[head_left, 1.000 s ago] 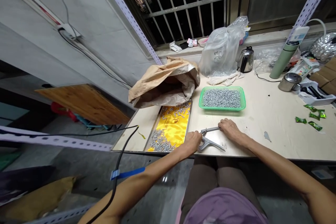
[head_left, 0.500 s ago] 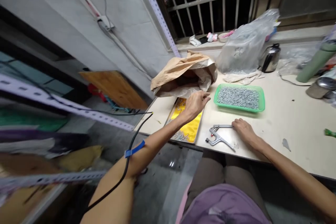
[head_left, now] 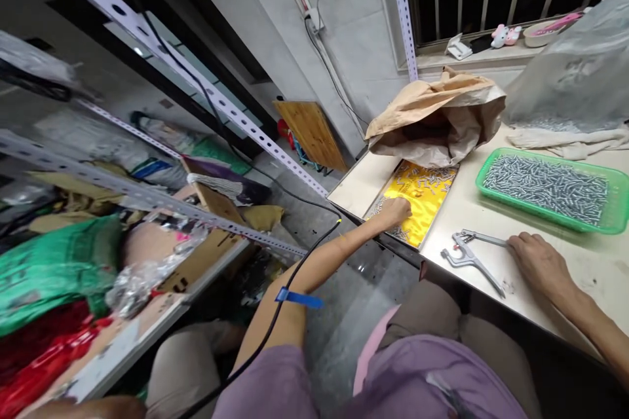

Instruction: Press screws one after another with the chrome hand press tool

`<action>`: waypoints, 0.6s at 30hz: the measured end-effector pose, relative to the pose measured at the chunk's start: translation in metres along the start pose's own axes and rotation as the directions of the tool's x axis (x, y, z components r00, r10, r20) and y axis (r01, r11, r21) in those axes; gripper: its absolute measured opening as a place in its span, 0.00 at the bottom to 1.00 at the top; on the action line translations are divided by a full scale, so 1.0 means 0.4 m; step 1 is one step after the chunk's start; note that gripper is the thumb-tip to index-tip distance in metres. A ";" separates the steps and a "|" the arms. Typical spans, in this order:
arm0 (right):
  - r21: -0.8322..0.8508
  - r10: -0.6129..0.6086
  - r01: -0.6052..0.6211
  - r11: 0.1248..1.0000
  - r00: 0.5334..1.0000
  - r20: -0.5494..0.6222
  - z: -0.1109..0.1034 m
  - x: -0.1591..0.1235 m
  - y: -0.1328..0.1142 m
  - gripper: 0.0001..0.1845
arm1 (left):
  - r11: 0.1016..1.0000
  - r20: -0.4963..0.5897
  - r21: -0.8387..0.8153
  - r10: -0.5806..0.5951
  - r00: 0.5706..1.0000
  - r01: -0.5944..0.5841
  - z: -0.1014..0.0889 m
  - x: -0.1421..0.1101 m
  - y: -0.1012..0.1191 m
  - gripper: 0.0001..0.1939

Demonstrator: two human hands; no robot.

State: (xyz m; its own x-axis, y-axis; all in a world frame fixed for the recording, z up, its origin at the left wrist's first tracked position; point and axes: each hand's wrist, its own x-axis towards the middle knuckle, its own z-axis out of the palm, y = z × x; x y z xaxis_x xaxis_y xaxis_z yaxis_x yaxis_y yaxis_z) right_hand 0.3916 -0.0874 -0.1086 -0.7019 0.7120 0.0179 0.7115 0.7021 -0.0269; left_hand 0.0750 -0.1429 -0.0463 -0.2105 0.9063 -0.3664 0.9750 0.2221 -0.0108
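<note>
My left hand (head_left: 397, 211) is closed, low over a shallow tray lined with yellow cloth (head_left: 423, 215); its fingertips are hidden, so what they hold cannot be made out. Small silver metal pieces (head_left: 432, 175) lie on the cloth at the far end, and more sit in a heap beside my left wrist. My right hand (head_left: 538, 262) rests on the table with its fingers curled over the handle end of silver pliers (head_left: 472, 255). The pliers lie flat, handles spread. Behind them stands a green plastic basket (head_left: 555, 221) full of similar metal pieces.
An open brown paper bag (head_left: 432, 111) slumps over the tray's far end. A clear plastic bag (head_left: 574, 72) stands by the window. A black cable (head_left: 275, 327) is strapped to my left arm. Another person's knee (head_left: 184, 366) and perforated shelving (head_left: 196, 91) are at left.
The view has swung left. My left hand has moved from the paper bag's mouth back toward me, down to the yellow tray. My right hand stays at the pliers.
</note>
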 end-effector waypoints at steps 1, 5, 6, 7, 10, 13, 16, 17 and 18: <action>-0.003 -0.007 0.007 1.000 1.000 -0.008 -0.002 -0.002 -0.002 0.15 | 1.000 0.011 -0.007 0.002 1.000 -0.002 0.003 -0.002 -0.006 0.14; 0.004 -0.022 0.022 1.000 0.999 -0.047 -0.014 -0.009 -0.008 0.14 | 1.000 0.086 -0.023 0.007 0.996 -0.005 0.014 -0.011 -0.025 0.13; 0.007 -0.025 0.026 1.000 0.998 -0.059 -0.015 -0.010 -0.007 0.14 | 1.000 0.109 -0.027 0.005 0.994 -0.002 0.016 -0.013 -0.027 0.14; 0.010 -0.030 0.031 0.999 0.997 -0.069 -0.015 -0.011 -0.006 0.14 | 1.000 0.129 -0.032 0.004 0.992 0.000 0.018 -0.016 -0.029 0.14; 0.024 -0.038 0.040 0.999 0.996 -0.086 -0.006 -0.009 0.001 0.14 | 0.999 0.154 -0.047 0.026 0.988 -0.019 0.022 -0.026 -0.028 0.12; 0.047 -0.028 0.034 0.998 0.992 -0.125 0.016 -0.005 0.008 0.12 | 0.997 0.137 -0.068 0.031 0.990 -0.022 0.027 -0.036 -0.022 0.11; 0.054 -0.021 0.032 0.998 0.982 -0.190 0.038 0.001 0.010 0.11 | 0.995 0.099 -0.102 -0.002 0.995 0.012 0.034 -0.043 -0.015 0.12; 0.058 -0.021 0.033 0.998 0.979 -0.204 0.044 0.003 0.011 0.11 | 0.993 0.082 -0.116 -0.012 0.997 0.021 0.036 -0.045 -0.014 0.13; 0.063 -0.021 0.035 0.997 0.977 -0.213 0.050 0.005 0.012 0.11 | 0.991 0.064 -0.129 -0.021 0.998 0.029 0.039 -0.047 -0.014 0.14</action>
State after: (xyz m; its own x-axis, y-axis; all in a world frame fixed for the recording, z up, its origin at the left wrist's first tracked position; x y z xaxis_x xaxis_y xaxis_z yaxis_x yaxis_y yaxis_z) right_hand 0.3930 -0.0829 -0.1285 -0.6937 0.6822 0.2310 0.6832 0.7248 -0.0888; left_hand 0.0747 -0.1668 -0.0540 -0.2256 0.8765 -0.4252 0.9510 0.2929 0.0991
